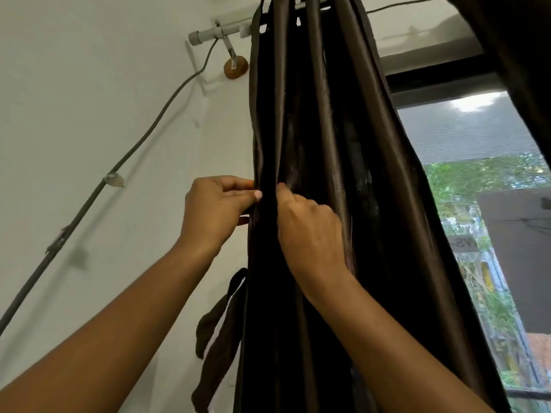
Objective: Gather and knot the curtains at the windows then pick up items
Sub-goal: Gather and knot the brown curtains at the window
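At mid-frame my left hand [217, 210] pinches the curtain [328, 144] and my right hand [310, 231] grips its folds; gathered, I judge, not yet knotted; items remain.

The curtain [328, 129] is dark brown with a satin sheen, bunched into narrow upright folds that run from high above both hands to well below them. Its left edge is pinched by the left hand [214, 210]; the right hand [310, 231], just beside, curls its fingers into the next folds. Right of that hand the cloth fans outward. Below the left hand a matching strap [220, 332] hangs loose.
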